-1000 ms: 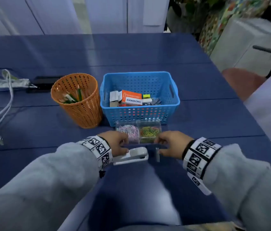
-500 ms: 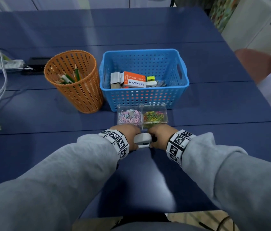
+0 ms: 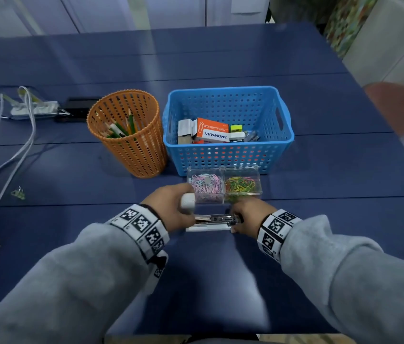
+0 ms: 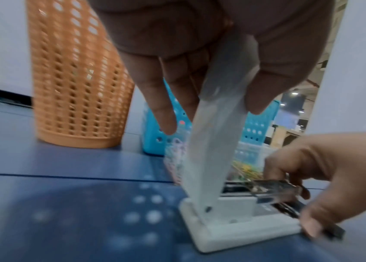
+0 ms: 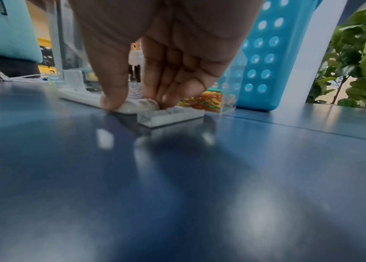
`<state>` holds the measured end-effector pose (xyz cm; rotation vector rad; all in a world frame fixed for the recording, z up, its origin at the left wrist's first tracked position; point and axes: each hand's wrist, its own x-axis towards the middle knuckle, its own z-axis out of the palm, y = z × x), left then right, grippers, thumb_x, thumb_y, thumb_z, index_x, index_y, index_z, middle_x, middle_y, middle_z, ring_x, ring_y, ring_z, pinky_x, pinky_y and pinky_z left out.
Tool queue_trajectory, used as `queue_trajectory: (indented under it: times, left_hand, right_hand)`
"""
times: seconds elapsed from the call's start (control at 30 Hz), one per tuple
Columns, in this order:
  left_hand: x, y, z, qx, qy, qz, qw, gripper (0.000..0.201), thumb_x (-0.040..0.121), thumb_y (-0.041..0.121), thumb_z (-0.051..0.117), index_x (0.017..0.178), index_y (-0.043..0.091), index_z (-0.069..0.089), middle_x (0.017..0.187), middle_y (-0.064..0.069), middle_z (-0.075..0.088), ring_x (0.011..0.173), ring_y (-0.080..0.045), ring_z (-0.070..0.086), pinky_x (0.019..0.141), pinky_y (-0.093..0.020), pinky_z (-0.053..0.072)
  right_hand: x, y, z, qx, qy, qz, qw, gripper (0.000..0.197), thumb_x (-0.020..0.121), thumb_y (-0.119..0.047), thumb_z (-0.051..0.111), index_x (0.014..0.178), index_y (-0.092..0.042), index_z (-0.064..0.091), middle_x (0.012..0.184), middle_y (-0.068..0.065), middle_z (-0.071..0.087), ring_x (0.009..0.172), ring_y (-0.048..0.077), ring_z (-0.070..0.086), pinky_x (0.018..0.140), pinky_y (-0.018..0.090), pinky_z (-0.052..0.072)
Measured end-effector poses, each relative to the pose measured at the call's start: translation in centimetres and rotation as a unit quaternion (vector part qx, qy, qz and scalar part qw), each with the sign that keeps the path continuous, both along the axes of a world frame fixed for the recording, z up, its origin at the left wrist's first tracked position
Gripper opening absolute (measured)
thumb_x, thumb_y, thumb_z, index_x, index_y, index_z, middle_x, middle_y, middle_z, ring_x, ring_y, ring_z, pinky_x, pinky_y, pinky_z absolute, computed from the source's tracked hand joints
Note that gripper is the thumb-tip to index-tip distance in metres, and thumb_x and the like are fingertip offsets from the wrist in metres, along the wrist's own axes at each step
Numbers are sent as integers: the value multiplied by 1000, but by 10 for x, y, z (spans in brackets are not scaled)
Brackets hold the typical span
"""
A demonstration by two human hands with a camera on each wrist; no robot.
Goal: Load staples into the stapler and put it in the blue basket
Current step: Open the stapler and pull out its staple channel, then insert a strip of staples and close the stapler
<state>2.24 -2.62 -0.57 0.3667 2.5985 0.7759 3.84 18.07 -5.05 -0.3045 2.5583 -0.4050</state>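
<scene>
**Stapler Cover Raised, Magazine Exposed**

Since half a second ago, the stapler [image 3: 208,223] cover has swung upright from closed. Left hand [image 3: 168,211] fingers [image 4: 166,113] are clamped on the raised cover [image 4: 218,124]. Right hand [image 3: 248,216] fingers [image 5: 171,92] pinch the base's front end, beside a staple strip [image 5: 173,117] lying on the surface [image 3: 208,281]. Stapler base rests on the surface, just before the clear paper-clip box [image 3: 224,186], with the blue basket [image 3: 228,157] behind.

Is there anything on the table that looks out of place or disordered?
Mostly tidy. A small green clip lies alone on the table, left, apart from the clear clip box. White cables sprawl loosely along the left edge. The stapler stands open, but only for loading.
</scene>
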Motion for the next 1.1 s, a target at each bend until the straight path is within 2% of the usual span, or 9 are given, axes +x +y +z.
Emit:
queue_trajectory:
  times: [0.13,0.2,0.33,0.43,0.5,0.57,0.63,0.87,1.1]
  left_hand:
    - [0,-38,7,-27,16,24,999,36,65,20,77,62,39,47,66,11,59,65,-8,55,61,-21,44]
    - [-1,-53,4,-64,9,29,997,32,67,21,76,63,37,49,64,13,55,65,-11,54,59,-21,40]
    - [-6,-67,-12,-168,-31,29,985,19,72,30,73,73,26,54,74,7,57,77,-16,55,70,-28,43]
    - [-6,-62,-21,-216,-72,21,973,16,75,27,69,78,22,54,86,0,60,82,-20,57,76,-34,49]
    - [-6,-54,-22,-217,-83,12,973,20,75,23,67,92,20,58,97,-4,63,91,-23,59,82,-36,51]
    - [-6,-42,-25,-199,-80,-14,977,39,75,25,69,111,21,55,113,-5,60,104,-25,57,93,-38,50]
    - [-5,-27,-27,-178,-73,-54,980,49,75,29,70,120,25,51,120,-7,56,112,-27,53,100,-40,46]
    - [-4,3,-32,-160,-67,-100,980,36,83,22,62,118,27,56,120,-8,56,112,-27,54,96,-36,44]
    - [-4,2,-34,-154,-67,-98,981,36,82,23,64,118,27,57,121,-8,58,112,-27,55,98,-36,44]
  right_hand:
    - [0,-1,-1,12,1,-2,1000,40,78,-29,69,113,-13,60,119,9,59,108,27,56,92,36,49]
    - [0,-2,-1,16,-1,-2,1000,41,78,-29,69,116,-14,59,122,8,59,109,27,55,91,35,48]
    - [-2,-4,0,30,-1,5,1000,43,79,-30,68,118,-14,57,123,8,58,111,27,55,91,35,48]
    - [-2,-4,0,36,-1,10,999,45,78,-32,68,118,-14,57,121,7,59,109,27,56,90,35,49]
    - [-2,-3,-1,38,-2,13,999,47,78,-33,68,119,-15,57,121,7,60,109,26,56,91,35,50]
    - [-2,-3,-1,41,1,19,999,47,78,-34,68,119,-16,57,122,6,60,109,26,56,91,36,49]
    - [-3,-3,1,46,0,30,998,45,78,-33,68,119,-16,57,123,6,59,110,26,56,92,36,49]
    - [2,35,22,35,22,53,998,35,84,-21,56,119,-18,56,122,5,59,112,26,54,92,37,48]
    - [9,56,20,127,16,148,981,45,87,-18,48,131,-28,44,138,4,45,123,28,45,98,40,44]
